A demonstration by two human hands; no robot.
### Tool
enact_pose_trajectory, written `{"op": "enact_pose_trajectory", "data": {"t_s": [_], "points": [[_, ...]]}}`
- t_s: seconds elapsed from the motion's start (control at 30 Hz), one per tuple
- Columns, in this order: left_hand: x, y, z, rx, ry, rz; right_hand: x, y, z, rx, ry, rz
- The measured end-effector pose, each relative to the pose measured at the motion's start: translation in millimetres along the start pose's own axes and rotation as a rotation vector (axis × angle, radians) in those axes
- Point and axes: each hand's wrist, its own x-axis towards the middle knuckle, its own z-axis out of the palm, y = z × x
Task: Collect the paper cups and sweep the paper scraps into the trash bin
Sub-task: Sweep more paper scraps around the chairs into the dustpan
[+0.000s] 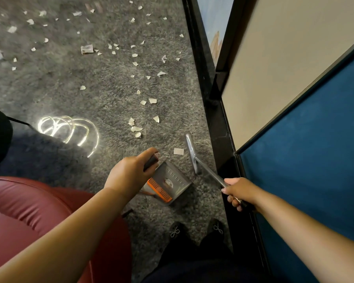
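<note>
Scraps (135,128) of paper lie spread over the grey carpet (102,94), the far ones blurred. The left hand (131,172) grips the dark handle of the dustpan (168,183), which rests on the carpet; one scrap seems to lie inside. The right hand (238,193) grips the broom (194,158) pole; its head looks only like a thin grey bar. The red chair (35,203) is cut off at left.

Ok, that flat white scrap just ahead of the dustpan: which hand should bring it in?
Right. The right hand grips the broom handle, and the broom head sits beside the scrap; the left hand holds the dustpan.
</note>
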Motion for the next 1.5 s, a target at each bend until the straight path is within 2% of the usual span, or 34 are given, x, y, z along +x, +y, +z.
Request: {"op": "enact_pose_trajectory", "data": {"t_s": [0.3, 0.63, 0.77, 1.0, 1.23, 1.5], "points": [[63, -48, -20, -0.041, 0.016, -0.097, 31, -52, -2, 0.003, 0.043, 0.013], [169, -73, -24, 0.233, -0.150, 0.025, 93, -146, -41, -0.205, -0.026, 0.006], [186, -83, -27, 0.216, -0.170, 0.043, 113, -173, -50, -0.210, -0.051, 0.039], [193, -103, -41, 0.224, -0.189, 0.051, 135, -189, -39, -0.212, -0.065, 0.082], [207, -117, -50, 0.147, -0.132, 0.161, 141, -200, -22, -0.274, -0.078, 0.113], [214, -125, -48, 0.155, -0.202, 0.186, 136, -208, 14, -0.269, -0.148, 0.123]]}}
